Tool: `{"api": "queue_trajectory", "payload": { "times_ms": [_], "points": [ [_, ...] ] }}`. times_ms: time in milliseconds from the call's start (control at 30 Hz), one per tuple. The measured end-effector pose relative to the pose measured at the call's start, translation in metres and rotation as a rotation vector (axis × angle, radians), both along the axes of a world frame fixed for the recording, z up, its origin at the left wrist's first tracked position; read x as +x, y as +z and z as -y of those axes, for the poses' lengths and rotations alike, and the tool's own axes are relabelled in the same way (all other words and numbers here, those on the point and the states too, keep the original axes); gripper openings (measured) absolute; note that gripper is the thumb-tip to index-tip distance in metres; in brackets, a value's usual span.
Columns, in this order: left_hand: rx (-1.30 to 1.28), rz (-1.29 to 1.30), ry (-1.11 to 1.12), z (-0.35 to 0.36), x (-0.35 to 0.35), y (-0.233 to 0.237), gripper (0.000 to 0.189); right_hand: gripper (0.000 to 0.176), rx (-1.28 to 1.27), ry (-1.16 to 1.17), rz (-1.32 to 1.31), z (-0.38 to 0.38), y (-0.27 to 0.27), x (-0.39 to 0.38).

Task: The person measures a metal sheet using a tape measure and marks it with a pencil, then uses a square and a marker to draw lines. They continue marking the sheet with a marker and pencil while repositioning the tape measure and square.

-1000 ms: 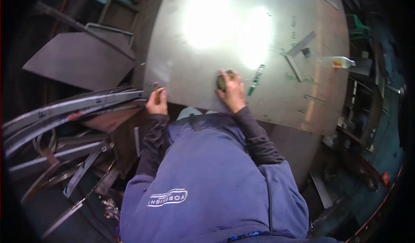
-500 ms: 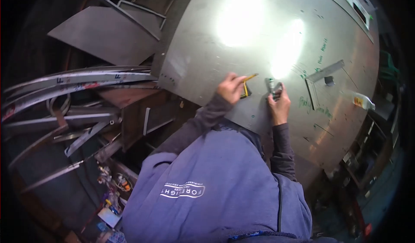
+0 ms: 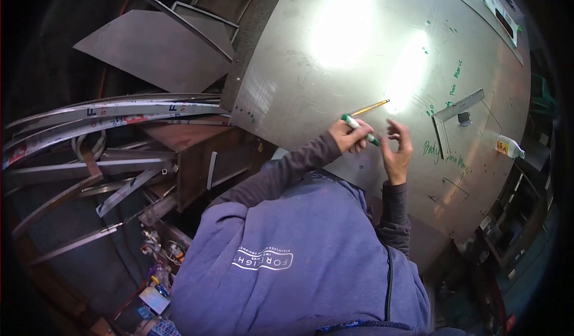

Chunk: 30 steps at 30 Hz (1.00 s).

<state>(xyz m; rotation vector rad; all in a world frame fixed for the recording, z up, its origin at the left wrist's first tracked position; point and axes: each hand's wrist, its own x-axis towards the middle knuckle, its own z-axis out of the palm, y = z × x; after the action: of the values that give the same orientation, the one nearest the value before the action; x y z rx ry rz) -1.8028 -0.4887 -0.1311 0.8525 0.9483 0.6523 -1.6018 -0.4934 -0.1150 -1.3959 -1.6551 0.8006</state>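
A green marker point(image 3: 360, 130) and a pencil point(image 3: 371, 106) are clasped in the left hand point(image 3: 348, 138), the marker slanted toward the empty, half-curled right hand point(image 3: 397, 151) just beside its tip

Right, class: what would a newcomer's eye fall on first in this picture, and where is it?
The big steel sheet fills the upper middle, with two bright glare patches and green writing toward its right side. At its near edge the left hand grips a green marker and a pencil, with the right hand open beside them. On the left lies a stack of curved metal strips.
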Motion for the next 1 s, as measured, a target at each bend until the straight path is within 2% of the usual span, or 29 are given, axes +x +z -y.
{"api": "queue_trajectory", "payload": {
  "times_ms": [33, 100, 167, 233, 267, 333, 400, 467, 533, 600, 633, 700, 733, 800, 833, 900, 933, 1000],
  "points": [
    [-0.066, 0.034, 0.082, 0.004, -0.014, 0.000, 0.030, 0.038, -0.001, -0.011, 0.005, -0.001, -0.005, 0.000],
    [-0.061, 0.023, 0.186, 0.006, -0.046, 0.013, 0.022, 0.037, -0.278, -0.521, -0.056, 0.003, -0.017, 0.001],
    [0.085, -0.101, 0.110, 0.002, -0.093, 0.007, 0.022, 0.036, -0.302, -0.539, -0.118, 0.009, -0.008, -0.012],
    [0.043, -0.087, 0.133, -0.010, -0.134, 0.017, 0.022, 0.036, -0.275, -0.202, -0.121, 0.016, 0.011, -0.044],
    [0.060, -0.103, 0.056, -0.022, -0.156, 0.020, 0.021, 0.037, -0.290, -0.057, -0.127, 0.016, 0.021, -0.064],
    [0.079, -0.092, -0.070, -0.041, -0.188, 0.031, 0.021, 0.039, -0.466, 0.071, -0.466, 0.016, 0.042, -0.114],
    [0.163, -0.082, -0.206, -0.060, -0.208, 0.048, 0.025, 0.046, -0.359, 0.059, -0.248, 0.009, 0.051, -0.159],
    [0.211, -0.035, -0.215, -0.075, -0.227, 0.058, 0.027, 0.056, 0.046, -0.179, 0.406, -0.010, 0.030, -0.181],
    [0.300, 0.013, -0.128, -0.079, -0.246, 0.065, 0.027, 0.061, -0.069, -0.493, 0.548, -0.044, 0.008, -0.189],
    [0.405, 0.050, -0.089, -0.086, -0.270, 0.059, 0.026, 0.058, -0.267, -0.614, 0.739, -0.064, -0.024, -0.192],
    [0.469, 0.012, -0.134, -0.088, -0.283, 0.053, 0.035, 0.058, -0.257, -0.630, 0.745, -0.071, -0.035, -0.188],
    [0.423, -0.084, -0.029, -0.081, -0.300, 0.047, 0.036, 0.053, -0.309, -0.503, 0.789, -0.071, -0.058, -0.184],
    [0.411, -0.146, -0.047, -0.081, -0.313, 0.044, 0.039, 0.053, -0.309, -0.502, 0.789, -0.068, -0.071, -0.180],
    [0.398, -0.163, 0.012, -0.073, -0.327, 0.042, 0.040, 0.047, -0.276, -0.427, 0.637, -0.069, -0.086, -0.175],
    [0.385, -0.178, 0.056, -0.072, -0.332, 0.040, 0.041, 0.047, -0.267, -0.432, 0.632, -0.069, -0.079, -0.181],
    [0.374, -0.124, 0.009, -0.070, -0.343, 0.034, 0.042, 0.039, -0.320, -0.511, 0.618, -0.055, -0.063, -0.192],
    [0.326, -0.080, 0.027, -0.064, -0.343, 0.035, 0.040, 0.031, -0.319, -0.523, 0.488, -0.049, -0.066, -0.195],
    [0.302, -0.038, -0.017, -0.061, -0.349, 0.026, 0.035, 0.029, -0.257, -0.496, 0.450, -0.031, -0.073, -0.202]
  ]
}}
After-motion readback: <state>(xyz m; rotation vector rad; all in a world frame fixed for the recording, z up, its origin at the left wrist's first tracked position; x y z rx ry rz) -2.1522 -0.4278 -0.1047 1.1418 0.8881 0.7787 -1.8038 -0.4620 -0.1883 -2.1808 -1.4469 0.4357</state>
